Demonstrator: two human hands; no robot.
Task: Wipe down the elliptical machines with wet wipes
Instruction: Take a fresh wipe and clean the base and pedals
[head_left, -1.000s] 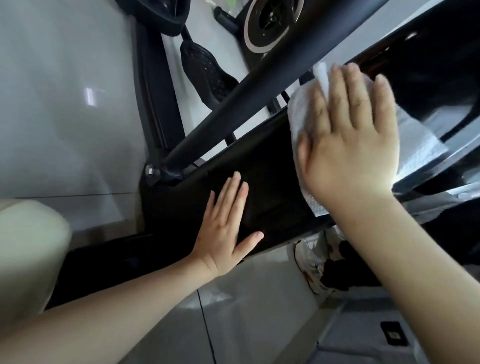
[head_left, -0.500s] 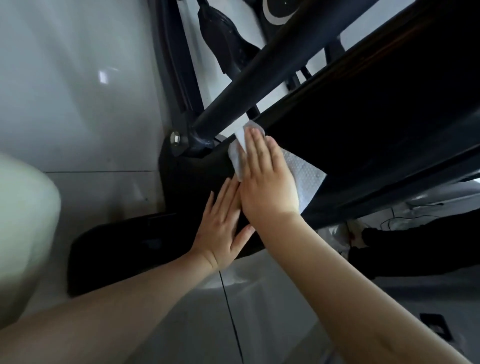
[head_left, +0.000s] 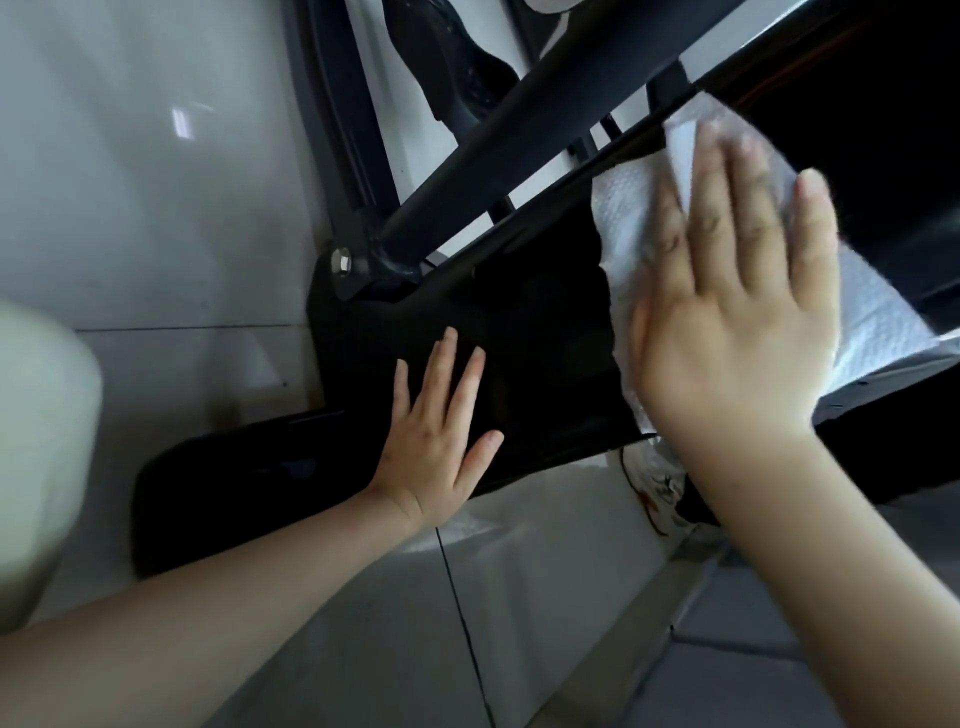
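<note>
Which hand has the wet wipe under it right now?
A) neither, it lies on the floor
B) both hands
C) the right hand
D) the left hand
C: the right hand presses the white wipe flat against the elliptical's black panel with straight fingers, while the left hand rests bare on the same panel, with no wipe beneath it.

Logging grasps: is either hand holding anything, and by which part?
Nothing is gripped. The right hand presses flat on the wipe, at its middle, against the black panel; the left hand rests on it.
</note>
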